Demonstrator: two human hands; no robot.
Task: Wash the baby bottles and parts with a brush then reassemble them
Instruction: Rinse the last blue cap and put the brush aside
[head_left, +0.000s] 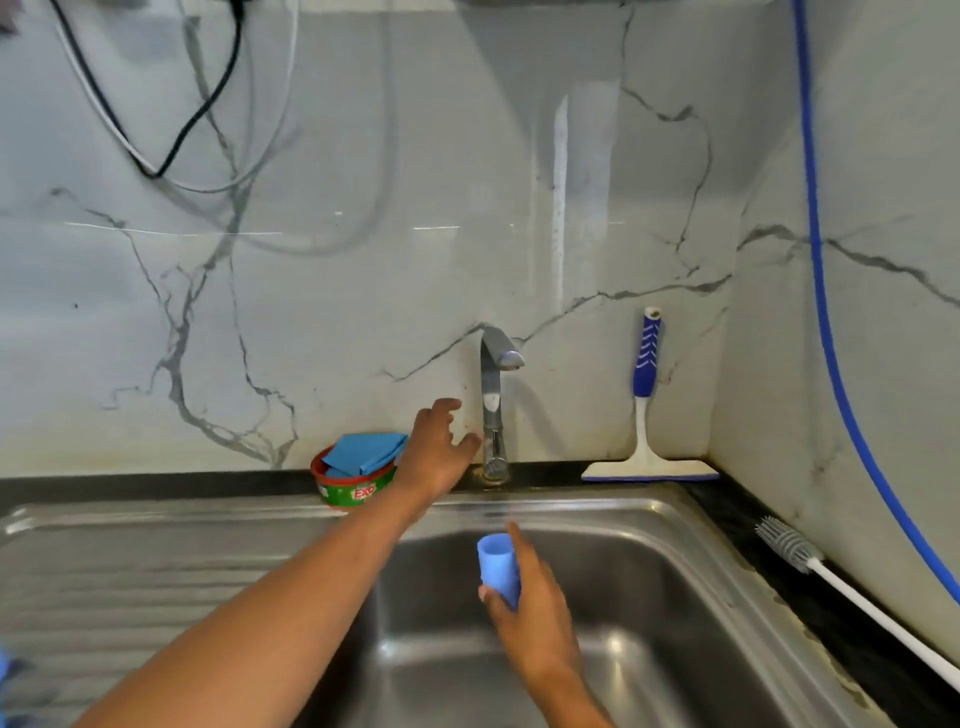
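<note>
Right hand, blue cap over sink

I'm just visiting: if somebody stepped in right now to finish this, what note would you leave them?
Left hand: open, reaching for the tap, beside its stem; contact unclear.
Right hand: holds the blue cap over the sink basin.
The bottle brush lies on the counter right of the sink, not in hand. The soap tub sits left of the tap.
Done: no water is flowing and no washing shows.
Left: rinse and brush the cap, wash the other parts (not in view), then reassemble.
</note>
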